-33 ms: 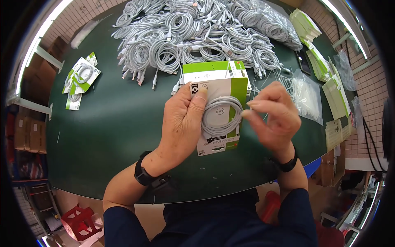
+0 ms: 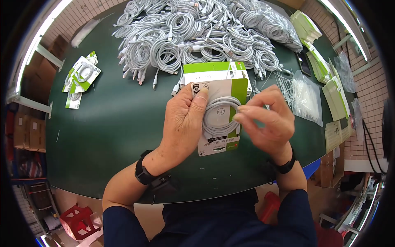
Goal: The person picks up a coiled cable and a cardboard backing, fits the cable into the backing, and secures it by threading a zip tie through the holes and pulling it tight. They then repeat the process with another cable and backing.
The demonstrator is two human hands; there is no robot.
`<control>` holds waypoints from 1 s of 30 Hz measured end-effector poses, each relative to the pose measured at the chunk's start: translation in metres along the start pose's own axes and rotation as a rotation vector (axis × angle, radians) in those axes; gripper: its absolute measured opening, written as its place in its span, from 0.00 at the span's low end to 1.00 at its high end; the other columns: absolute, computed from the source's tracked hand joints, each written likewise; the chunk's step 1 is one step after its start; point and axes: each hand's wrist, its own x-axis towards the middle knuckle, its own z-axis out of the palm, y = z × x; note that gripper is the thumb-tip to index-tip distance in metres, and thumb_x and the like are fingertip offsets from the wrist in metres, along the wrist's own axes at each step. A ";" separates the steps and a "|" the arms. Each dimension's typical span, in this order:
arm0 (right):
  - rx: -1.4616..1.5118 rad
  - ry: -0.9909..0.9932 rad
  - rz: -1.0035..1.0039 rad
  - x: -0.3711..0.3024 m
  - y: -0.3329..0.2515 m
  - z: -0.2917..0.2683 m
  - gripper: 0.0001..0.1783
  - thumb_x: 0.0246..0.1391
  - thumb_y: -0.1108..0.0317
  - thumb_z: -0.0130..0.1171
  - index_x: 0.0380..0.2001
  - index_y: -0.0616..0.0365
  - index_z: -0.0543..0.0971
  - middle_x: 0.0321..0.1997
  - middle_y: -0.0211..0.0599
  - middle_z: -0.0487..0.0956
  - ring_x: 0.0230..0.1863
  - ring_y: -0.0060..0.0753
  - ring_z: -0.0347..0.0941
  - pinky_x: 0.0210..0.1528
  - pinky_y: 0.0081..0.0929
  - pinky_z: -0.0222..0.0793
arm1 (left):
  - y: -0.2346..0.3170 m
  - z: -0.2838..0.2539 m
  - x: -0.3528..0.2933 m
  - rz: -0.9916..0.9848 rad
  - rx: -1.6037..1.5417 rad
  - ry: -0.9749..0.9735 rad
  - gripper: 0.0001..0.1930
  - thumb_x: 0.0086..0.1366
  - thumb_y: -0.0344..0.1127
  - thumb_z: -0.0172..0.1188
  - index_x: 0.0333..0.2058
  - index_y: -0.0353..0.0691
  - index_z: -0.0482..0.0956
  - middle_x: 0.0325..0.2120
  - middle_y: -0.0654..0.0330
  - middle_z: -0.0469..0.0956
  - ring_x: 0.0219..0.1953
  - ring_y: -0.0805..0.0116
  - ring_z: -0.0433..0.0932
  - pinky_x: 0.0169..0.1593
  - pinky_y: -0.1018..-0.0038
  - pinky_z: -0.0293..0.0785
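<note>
My left hand (image 2: 185, 115) grips a white and green cardboard packaging card (image 2: 218, 89) by its left edge, thumb on the front. Against the card lies a coiled grey USB cable (image 2: 209, 123), whose loops sit across its middle. My right hand (image 2: 269, 121) is closed in a pinch, thumb and forefinger meeting at the coil's right edge. Whatever is between those fingertips is too small to make out. Behind the held card lies a stack of similar cards (image 2: 205, 70), partly covered.
A big heap of coiled grey cables (image 2: 181, 24) fills the far side. White cable ties (image 2: 284, 82) lie loose beside a clear bag of ties (image 2: 307, 99). Several carded cables (image 2: 84, 74) rest at the left on the green table (image 2: 115, 136). Green-white cards (image 2: 335, 96) line the right edge.
My right hand has shifted slightly left, bringing its pinched fingertips onto the coil's right edge. The left hand and the card stay nearly in place.
</note>
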 end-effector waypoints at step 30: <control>-0.296 -0.058 -0.300 -0.005 -0.014 0.013 0.14 0.51 0.75 0.71 0.37 0.51 0.77 0.41 0.30 0.80 0.38 0.35 0.75 0.37 0.32 0.71 | 0.002 -0.007 -0.005 0.061 -0.040 -0.146 0.17 0.72 0.24 0.59 0.58 0.30 0.74 0.50 0.55 0.82 0.51 0.72 0.79 0.56 0.71 0.77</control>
